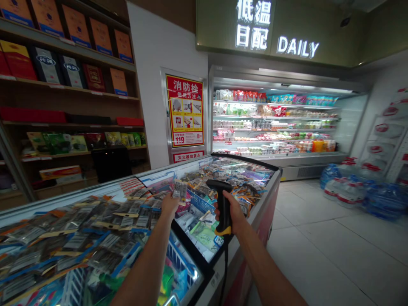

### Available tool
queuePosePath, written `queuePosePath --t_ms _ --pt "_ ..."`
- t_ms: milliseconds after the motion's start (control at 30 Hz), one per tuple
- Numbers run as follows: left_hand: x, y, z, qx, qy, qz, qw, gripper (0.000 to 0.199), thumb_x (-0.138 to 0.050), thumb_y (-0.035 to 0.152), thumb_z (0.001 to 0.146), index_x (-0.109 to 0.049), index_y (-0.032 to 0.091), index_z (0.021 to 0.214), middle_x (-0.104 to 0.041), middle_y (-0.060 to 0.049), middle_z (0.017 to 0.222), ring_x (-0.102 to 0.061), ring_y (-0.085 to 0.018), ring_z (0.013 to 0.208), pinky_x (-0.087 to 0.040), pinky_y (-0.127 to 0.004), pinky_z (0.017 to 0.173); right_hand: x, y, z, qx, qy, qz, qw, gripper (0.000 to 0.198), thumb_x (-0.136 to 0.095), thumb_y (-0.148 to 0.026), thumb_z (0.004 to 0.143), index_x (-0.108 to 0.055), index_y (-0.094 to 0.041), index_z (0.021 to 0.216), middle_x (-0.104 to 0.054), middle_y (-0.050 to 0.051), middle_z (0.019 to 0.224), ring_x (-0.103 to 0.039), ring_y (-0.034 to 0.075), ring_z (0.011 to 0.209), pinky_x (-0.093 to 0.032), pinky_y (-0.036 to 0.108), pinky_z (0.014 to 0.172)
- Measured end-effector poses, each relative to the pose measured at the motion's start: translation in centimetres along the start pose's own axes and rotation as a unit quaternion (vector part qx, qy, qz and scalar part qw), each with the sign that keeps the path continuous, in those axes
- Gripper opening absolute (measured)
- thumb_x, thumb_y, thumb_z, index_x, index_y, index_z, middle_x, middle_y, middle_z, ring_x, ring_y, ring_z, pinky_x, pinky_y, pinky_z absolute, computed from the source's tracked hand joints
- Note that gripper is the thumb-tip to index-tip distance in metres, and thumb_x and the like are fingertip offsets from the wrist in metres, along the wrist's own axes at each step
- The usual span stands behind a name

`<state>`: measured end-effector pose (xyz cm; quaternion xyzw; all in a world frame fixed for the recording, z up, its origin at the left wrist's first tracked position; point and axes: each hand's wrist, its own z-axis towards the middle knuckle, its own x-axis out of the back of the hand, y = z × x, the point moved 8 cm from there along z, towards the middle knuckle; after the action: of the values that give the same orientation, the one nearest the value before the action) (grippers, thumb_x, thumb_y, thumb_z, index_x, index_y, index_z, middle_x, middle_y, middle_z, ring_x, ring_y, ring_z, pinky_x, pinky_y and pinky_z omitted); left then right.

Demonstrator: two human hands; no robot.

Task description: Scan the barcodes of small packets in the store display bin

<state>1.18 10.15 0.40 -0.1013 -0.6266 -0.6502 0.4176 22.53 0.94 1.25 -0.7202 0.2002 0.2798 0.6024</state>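
Observation:
My right hand (pixel 235 212) is wrapped round the handle of a black and yellow barcode scanner (pixel 223 212), held upright over the chest freezer. Its black cable (pixel 225 263) hangs down along the freezer's front. My left hand (pixel 170 205) pinches a small clear packet (pixel 180 190) with a white label, raised a little in front of the scanner and to its left. Under and beside my left arm, many similar flat packets (pixel 117 212) with blue and orange edges lie across the freezer's glass top. Another spread of packets (pixel 219 170) covers its far end.
Through the glass of the freezer (pixel 212 272) show blue baskets (pixel 200 202) and bagged goods. Shelves with boxes (pixel 76 72) stand to the left, an open refrigerated display (pixel 274 127) at the back. Large water bottles (pixel 385 199) sit on the tiled floor at right.

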Motion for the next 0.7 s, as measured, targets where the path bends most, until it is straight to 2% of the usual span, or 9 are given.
queuePosePath --t_ms 167,300,467,600,700 --pt "5.0 -1.1 0.7 0.007 0.047 0.083 0.995 0.027 -0.042 0.022 0.072 -0.059 0.014 0.091 -0.064 -0.012 0.091 -0.059 -0.026 0.089 -0.044 -0.031 0.07 0.3 -0.2 -0.3 0.01 0.009 0.001 1.0 0.028 -0.052 -0.044 0.069 -0.051 -0.017 0.073 -0.051 -0.003 0.046 -0.045 0.008 0.035 -0.035 0.019 0.032" --pt "9.1 -1.6 0.5 0.002 0.091 0.119 0.989 0.032 -0.04 0.021 0.072 -0.054 0.012 0.098 -0.062 -0.015 0.093 -0.057 -0.029 0.091 -0.043 -0.035 0.072 0.1 0.0 -0.4 0.009 0.009 0.009 1.0 0.027 -0.054 -0.044 0.067 -0.05 -0.017 0.071 -0.051 -0.003 0.045 -0.045 0.009 0.035 -0.035 0.019 0.033" --pt "12.7 -2.0 -0.8 0.017 0.157 0.173 0.972 0.043 -0.042 0.025 0.071 -0.047 0.013 0.112 -0.056 -0.017 0.104 -0.052 -0.031 0.095 -0.042 -0.04 0.073 0.5 -0.3 -0.6 0.012 0.009 0.021 1.0 0.024 -0.051 -0.041 0.07 -0.049 -0.017 0.068 -0.05 -0.003 0.044 -0.045 0.008 0.035 -0.035 0.019 0.033" --pt "13.6 0.0 -2.4 -0.024 0.245 0.229 0.942 0.042 -0.043 0.024 0.07 -0.049 0.014 0.111 -0.047 -0.016 0.117 -0.041 -0.032 0.108 -0.035 -0.045 0.083 2.2 -1.4 -0.9 0.04 0.032 0.012 0.999 0.024 -0.05 -0.041 0.071 -0.049 -0.017 0.067 -0.051 -0.003 0.046 -0.045 0.009 0.035 -0.035 0.019 0.032" --pt "11.5 2.4 -3.3 -0.074 0.247 0.22 0.941 0.042 -0.043 0.025 0.071 -0.05 0.016 0.112 -0.044 -0.013 0.122 -0.039 -0.03 0.108 -0.033 -0.043 0.087 3.4 -2.1 -1.2 0.048 0.045 0.011 0.998 0.026 -0.05 -0.042 0.07 -0.049 -0.017 0.065 -0.052 -0.002 0.046 -0.045 0.009 0.035 -0.036 0.02 0.032"
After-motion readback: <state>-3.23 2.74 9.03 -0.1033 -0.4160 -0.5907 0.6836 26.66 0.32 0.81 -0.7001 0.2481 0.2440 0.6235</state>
